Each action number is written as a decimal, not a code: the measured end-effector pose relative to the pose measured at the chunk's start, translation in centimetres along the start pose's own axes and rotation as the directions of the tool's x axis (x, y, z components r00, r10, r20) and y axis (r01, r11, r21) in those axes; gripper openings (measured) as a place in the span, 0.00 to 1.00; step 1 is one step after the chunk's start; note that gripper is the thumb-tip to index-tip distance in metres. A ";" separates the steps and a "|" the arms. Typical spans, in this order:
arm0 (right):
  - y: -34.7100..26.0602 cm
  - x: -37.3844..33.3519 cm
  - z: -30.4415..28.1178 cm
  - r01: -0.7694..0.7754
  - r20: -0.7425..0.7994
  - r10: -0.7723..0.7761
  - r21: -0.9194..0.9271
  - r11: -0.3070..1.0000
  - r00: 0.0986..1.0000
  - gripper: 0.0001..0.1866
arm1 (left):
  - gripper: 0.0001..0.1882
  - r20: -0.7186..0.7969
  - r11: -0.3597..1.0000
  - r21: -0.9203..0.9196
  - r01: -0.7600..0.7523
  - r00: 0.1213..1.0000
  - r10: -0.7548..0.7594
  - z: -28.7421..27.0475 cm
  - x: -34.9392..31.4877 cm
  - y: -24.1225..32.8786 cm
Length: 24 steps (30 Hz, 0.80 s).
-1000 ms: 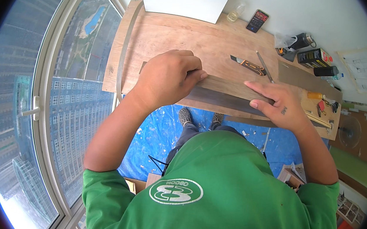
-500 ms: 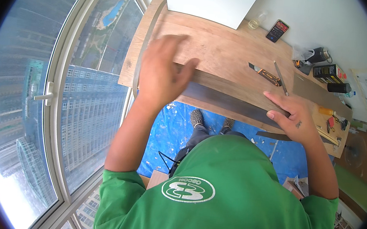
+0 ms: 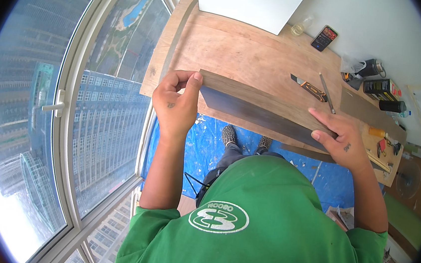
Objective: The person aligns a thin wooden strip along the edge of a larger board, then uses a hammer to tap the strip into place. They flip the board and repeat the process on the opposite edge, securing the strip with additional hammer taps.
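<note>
A long wooden board (image 3: 258,95) spans the space in front of me, brown wood grain on top and a dark, shiny blue-grey face toward my body. My left hand (image 3: 177,101) is closed at its left end, thumb tip against the corner and fingers curled. At the other end my right hand (image 3: 342,140) grips the board between thumb and fingers. The board slants down to the right, over the near edge of a plywood worktable (image 3: 238,46). Behind it on the table lie a utility knife (image 3: 309,87) and a pencil (image 3: 326,91).
A white panel (image 3: 252,2) stands at the back. A phone (image 3: 325,38), a glass jar (image 3: 299,28), a black flask (image 3: 371,68) and a box (image 3: 382,89) line the wall. A window (image 3: 113,98) is close at left; blue sheeting (image 3: 198,153) covers the floor.
My left hand, earlier blurred with fingers spread above the board's left end, has come down and closed there. My right hand keeps its grip. The view has shifted slightly.
</note>
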State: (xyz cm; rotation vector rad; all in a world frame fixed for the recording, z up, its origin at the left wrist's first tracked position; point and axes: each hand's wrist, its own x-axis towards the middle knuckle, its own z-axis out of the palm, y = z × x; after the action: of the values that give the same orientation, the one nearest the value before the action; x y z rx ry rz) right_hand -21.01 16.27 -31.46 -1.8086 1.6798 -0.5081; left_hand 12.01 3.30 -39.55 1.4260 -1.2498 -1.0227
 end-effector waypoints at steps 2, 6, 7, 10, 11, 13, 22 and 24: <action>-0.1 0.0 0.0 0.007 -0.003 -0.007 -0.002 1.000 1.000 0.26 | 0.09 -0.016 0.997 0.063 -0.035 0.999 0.036 0.1 0.0 -0.2; -0.3 -0.1 -0.2 -0.029 0.024 0.029 -0.027 0.999 0.999 0.26 | 0.08 -0.038 0.977 0.163 -0.134 0.989 0.142 0.3 0.0 -0.1; -0.3 -0.1 -0.2 -0.010 0.012 0.010 -0.013 1.000 1.000 0.26 | 0.08 -0.037 0.972 0.201 -0.123 0.990 0.133 0.4 -0.1 0.2; -0.5 -0.2 -0.2 -0.014 -0.002 0.014 0.018 1.000 1.000 0.26 | 0.07 0.014 0.843 0.377 -0.384 0.912 0.410 0.8 -0.3 1.7; -0.5 -0.2 -0.3 -0.038 0.015 0.038 0.034 0.999 0.999 0.26 | 0.08 0.096 0.735 0.393 -0.552 0.820 0.565 1.2 -0.4 2.4; -0.7 -0.3 -0.4 -0.055 0.034 0.054 0.048 0.997 0.998 0.25 | 0.12 0.242 0.505 0.396 -0.767 0.618 0.748 2.0 -0.5 3.8; -0.3 -0.7 -0.9 -0.127 0.109 0.118 0.077 0.989 0.987 0.26 | 0.17 0.813 0.672 -0.016 -0.740 0.382 0.439 4.5 0.9 5.5; -0.2 -0.5 -0.9 -0.136 0.124 0.125 0.079 0.988 0.984 0.26 | 0.16 0.800 0.668 -0.009 -0.744 0.396 0.451 4.5 0.8 5.2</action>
State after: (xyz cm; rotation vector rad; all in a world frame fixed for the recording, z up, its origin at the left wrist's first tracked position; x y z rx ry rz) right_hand -21.48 16.62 -30.62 -1.6218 1.6556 -0.4024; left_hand 6.65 1.80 -35.33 0.5563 -2.4791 -0.8702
